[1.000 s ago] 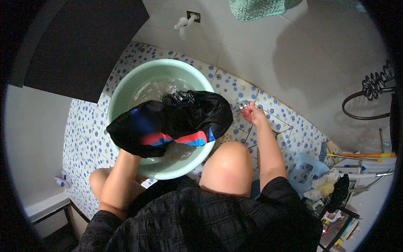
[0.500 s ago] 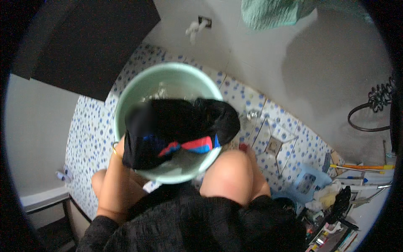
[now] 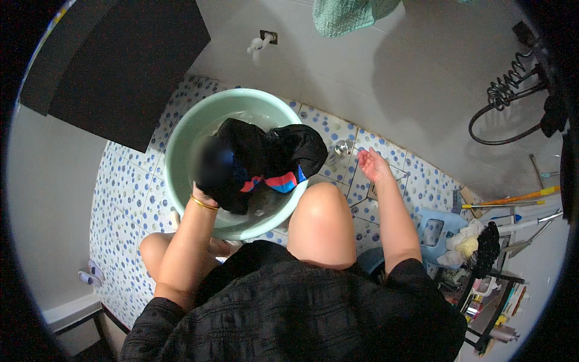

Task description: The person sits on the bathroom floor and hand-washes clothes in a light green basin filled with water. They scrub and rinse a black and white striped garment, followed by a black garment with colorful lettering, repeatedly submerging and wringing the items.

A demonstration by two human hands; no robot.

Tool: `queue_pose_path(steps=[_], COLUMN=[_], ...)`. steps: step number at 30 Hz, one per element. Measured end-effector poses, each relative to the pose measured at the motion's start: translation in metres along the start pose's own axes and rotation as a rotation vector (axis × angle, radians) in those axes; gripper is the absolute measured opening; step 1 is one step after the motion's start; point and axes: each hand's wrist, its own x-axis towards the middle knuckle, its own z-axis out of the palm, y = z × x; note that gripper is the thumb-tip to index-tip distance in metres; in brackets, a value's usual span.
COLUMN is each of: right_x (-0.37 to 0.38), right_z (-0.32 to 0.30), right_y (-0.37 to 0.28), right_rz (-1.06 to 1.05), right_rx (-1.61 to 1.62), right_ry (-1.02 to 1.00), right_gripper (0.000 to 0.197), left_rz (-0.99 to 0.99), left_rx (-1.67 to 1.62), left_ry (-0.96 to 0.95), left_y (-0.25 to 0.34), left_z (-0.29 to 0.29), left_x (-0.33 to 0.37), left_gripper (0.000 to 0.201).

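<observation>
A wet-looking black garment (image 3: 253, 148) with red and blue patches lies bunched in a round pale green basin (image 3: 181, 123), part of it draped over the right rim. Water shows beneath the cloth. My left hand (image 3: 205, 194), a gold bangle at its wrist, grips the garment's near left edge; the fabric hides most of its fingers. To the right of the basin, over the tiled floor, my right hand (image 3: 375, 166) is held out with fingers loosely apart. Nothing lies in it. Close to this hand is a small shiny metal fitting (image 3: 343, 148) on the floor.
Both knees flank the basin's near side. A dark panel (image 3: 129, 66) overhangs at upper left, and a white tap (image 3: 258, 44) juts from the wall. A light blue plastic stool (image 3: 435, 232), a cluttered rack (image 3: 482, 314) and long-handled tools (image 3: 512, 199) stand at right.
My right hand, not visible earlier, is now out to the right of the basin. The garment sits lower and more bunched, with my left hand still on it. The view has shifted slightly.
</observation>
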Motion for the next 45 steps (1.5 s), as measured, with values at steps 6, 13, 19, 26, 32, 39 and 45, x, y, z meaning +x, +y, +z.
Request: queue_pose_path(steps=[6, 13, 19, 26, 32, 39, 45], right_x=[-0.092, -0.165, -0.154, -0.205, -0.116, 0.056, 0.111], right_z=[0.141, 0.276, 0.298, 0.234, 0.080, -0.122, -0.108], right_y=[-0.005, 0.122, 0.170, 0.081, -0.028, 0.140, 0.187], right_rz=[0.030, -0.464, -0.696, -0.314, -0.562, -0.148, -0.203], right_rx=[-0.199, -1.041, -1.458, -0.996, -0.441, -1.967, -1.966], right_ry=[-0.408, -0.483, -0.310, -0.804, -0.258, 0.156, -0.076], right_gripper=[0.038, 0.066, 0.079, 0.073, 0.063, 0.054, 0.064], left_rz=[-0.168, -0.153, -0.049, -0.267, -0.127, -0.187, -0.129], left_rx=[-0.635, -0.404, -0.494, -0.120, -0.477, -0.236, 0.008], left_ry=[-0.127, 0.081, 0.091, -0.005, -0.351, -0.098, 0.183], left_y=[0.013, 0.015, 0.016, 0.008, 0.018, 0.010, 0.004], left_z=[0.039, 0.070, 0.064, 0.061, 0.044, 0.036, 0.032], left_x=[-0.006, -0.012, -0.036, -0.032, -0.020, -0.001, 0.003], left_gripper=[0.046, 0.050, 0.048, 0.054, 0.055, 0.052, 0.040])
